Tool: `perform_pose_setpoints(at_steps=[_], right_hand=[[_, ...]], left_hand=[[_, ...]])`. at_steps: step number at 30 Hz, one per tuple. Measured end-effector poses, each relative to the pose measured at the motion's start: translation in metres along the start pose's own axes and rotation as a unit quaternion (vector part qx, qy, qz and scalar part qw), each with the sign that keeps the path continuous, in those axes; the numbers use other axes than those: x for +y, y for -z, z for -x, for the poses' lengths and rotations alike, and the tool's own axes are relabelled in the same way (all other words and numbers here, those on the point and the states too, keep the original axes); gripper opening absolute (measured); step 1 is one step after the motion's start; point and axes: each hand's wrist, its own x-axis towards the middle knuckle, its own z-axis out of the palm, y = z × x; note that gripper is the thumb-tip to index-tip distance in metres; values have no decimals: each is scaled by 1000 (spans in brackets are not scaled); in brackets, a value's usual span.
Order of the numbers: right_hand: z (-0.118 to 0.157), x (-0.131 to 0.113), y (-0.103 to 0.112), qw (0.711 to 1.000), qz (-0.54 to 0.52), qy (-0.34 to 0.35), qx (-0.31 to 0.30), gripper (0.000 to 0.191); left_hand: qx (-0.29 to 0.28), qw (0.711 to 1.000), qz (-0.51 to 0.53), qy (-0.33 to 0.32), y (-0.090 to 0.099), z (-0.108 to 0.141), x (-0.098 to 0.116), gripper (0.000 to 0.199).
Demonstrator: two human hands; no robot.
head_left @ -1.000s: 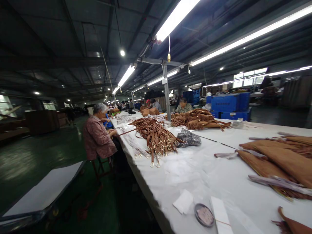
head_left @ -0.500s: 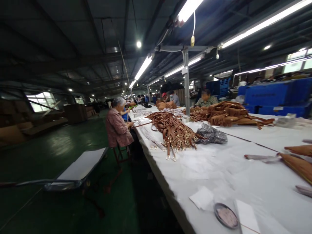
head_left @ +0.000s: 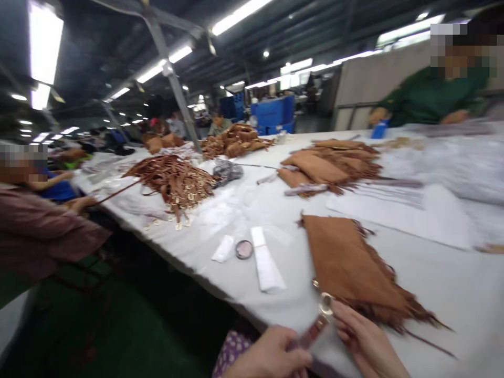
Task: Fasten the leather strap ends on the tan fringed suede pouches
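Note:
At the bottom edge, my left hand (head_left: pixel 271 353) is closed around a brown leather strap (head_left: pixel 315 332), partly covered by clear wrap. My right hand (head_left: pixel 366 336) pinches the gold-coloured metal clasp (head_left: pixel 326 305) at the strap's upper end. Just beyond, a brown suede-like bag (head_left: pixel 342 252) with a fringed edge lies flat on the white-covered table (head_left: pixel 291 268). A small gold ring (head_left: pixel 315 283) shows at the bag's near edge. The lower end of the strap is hidden by my hand and the frame edge.
Left of the bag lie a folded white paper strip (head_left: pixel 268 268) and a small round dish (head_left: pixel 243 250). Farther back are a heap of brown straps (head_left: pixel 169 181) and stacked brown bags (head_left: pixel 323 163). Co-workers sit at left and across, one in a green sleeve (head_left: pixel 417 97).
The view has swung right and down. My hands, the strap and the near bag have come into view, along with the co-worker in green.

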Motion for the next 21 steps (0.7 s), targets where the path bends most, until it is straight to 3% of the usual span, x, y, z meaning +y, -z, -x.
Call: perform_pose_setpoints(at_steps=[3,5,9,15,21], right_hand=[[13,9,10,988,-101,-116,14,32],[11,10,5,981,-132,-140,13,33],[-2,12,-1,980,-145,-130,48,38],[-12,26,3,979,-152,-119,70,38],[-6,29,-3,982,-102,-89,131,38]], left_hand=[[20,999,-34,29,-4,-1,-6,39],[-6,999,-45,20,-3,3,-4,38],[-62,997,-43,24,2,14,6,38],[25,998,-46,41,10,5,0,46],[57,993,-102,27,2,-23,2,45]])
